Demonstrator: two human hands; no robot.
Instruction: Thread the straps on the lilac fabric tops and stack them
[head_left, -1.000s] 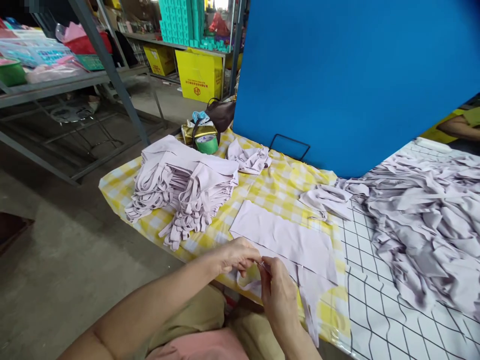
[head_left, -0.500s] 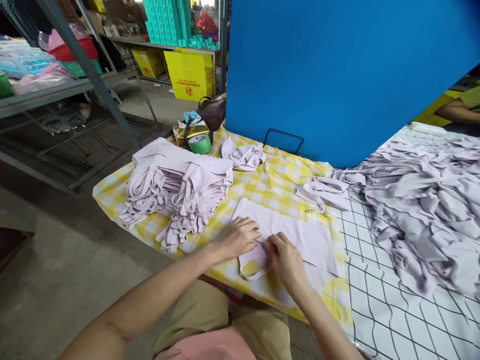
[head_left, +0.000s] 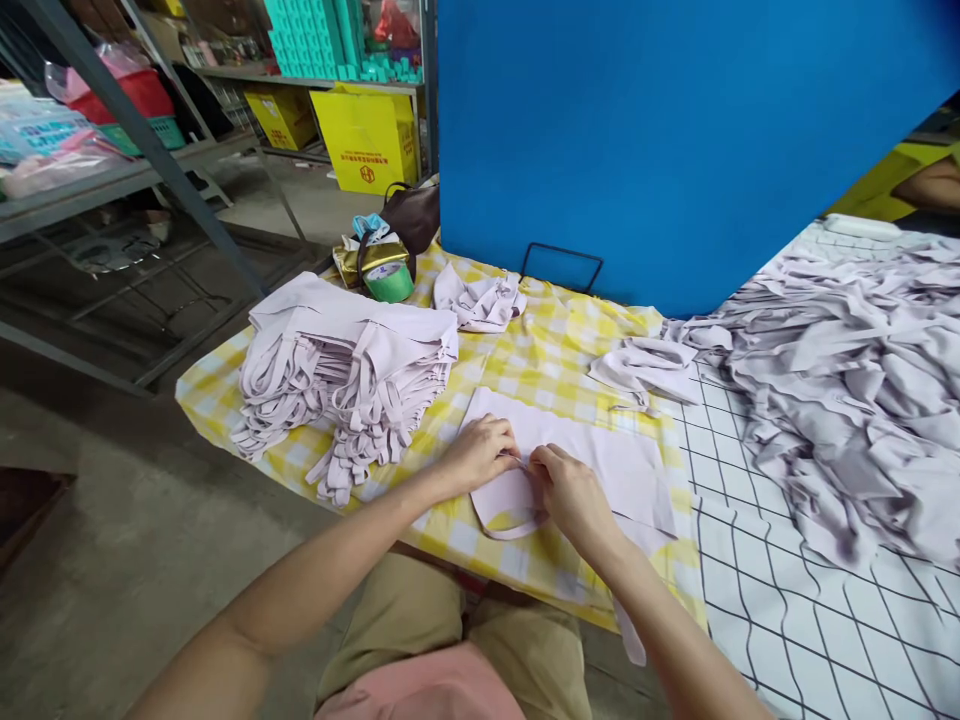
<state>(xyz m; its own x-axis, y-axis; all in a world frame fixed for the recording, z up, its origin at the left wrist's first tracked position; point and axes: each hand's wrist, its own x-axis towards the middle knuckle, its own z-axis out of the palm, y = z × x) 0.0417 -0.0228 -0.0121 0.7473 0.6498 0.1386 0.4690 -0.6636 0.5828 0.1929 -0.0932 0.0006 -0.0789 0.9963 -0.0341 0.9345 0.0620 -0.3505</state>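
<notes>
A pale lilac strappy top (head_left: 615, 465) lies flat on a yellow-checked cloth in front of me. My left hand (head_left: 486, 455) rests on its left part, fingers curled and pinching the fabric near the middle. Close beside it, my right hand (head_left: 566, 490) pinches the same top between thumb and fingers. One strap loops below the hands, and another strap (head_left: 630, 632) hangs over the table's front edge. The fingertips partly hide the pinched spot. To the left stands a thick stack of similar tops (head_left: 352, 345), their straps hanging toward me.
A large heap of lilac garments (head_left: 862, 380) covers the right side on a grid-patterned cloth (head_left: 757, 560). Loose pieces (head_left: 480, 300) lie behind. Green tape (head_left: 390, 282) and a dark bag (head_left: 412, 215) sit at the back left. A blue panel (head_left: 675, 150) rises behind the table.
Both hands have come slightly closer together at the pinched fabric. A strap now shows hanging over the front edge beside my right forearm. The view has shifted a little.
</notes>
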